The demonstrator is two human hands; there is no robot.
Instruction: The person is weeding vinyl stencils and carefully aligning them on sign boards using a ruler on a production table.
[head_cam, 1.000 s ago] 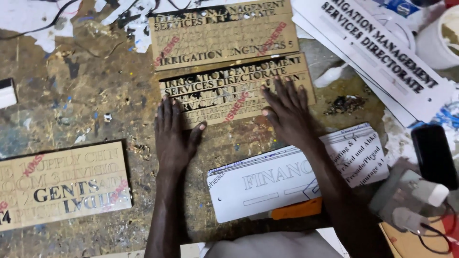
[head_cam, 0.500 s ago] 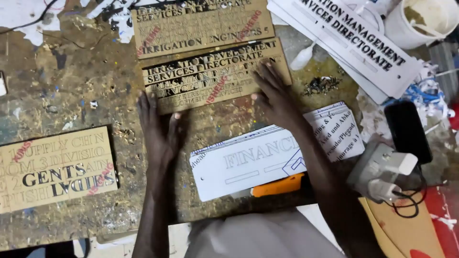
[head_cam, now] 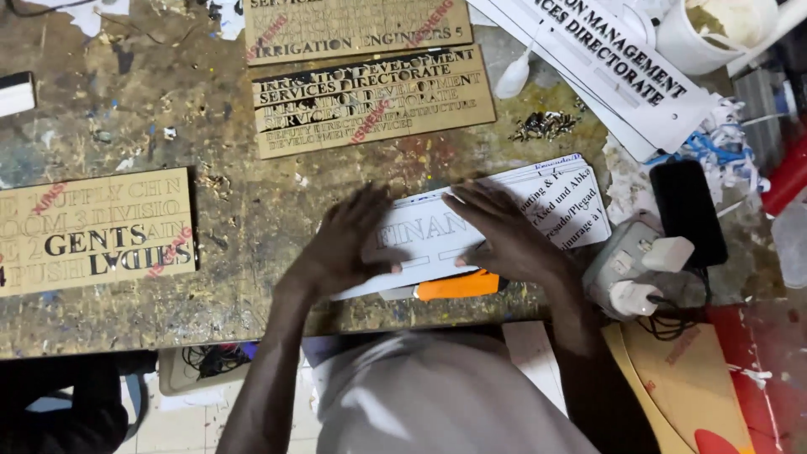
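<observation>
Head view: I observe both hands flat on a white lettered sign [head_cam: 454,235] at the near edge of the surface [head_cam: 244,277]. Left hand [head_cam: 349,244] and right hand [head_cam: 504,235] show fingers spread, pinching nothing. Orange tool [head_cam: 458,287] lies beneath.

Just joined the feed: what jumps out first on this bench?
Both hands, the left hand and right hand, lie flat on a white lettered sign at the near edge of the paint-flecked workbench. Tan cut-letter stencil plates lie beyond them, and an orange utility knife peeks from under the sign.
</observation>
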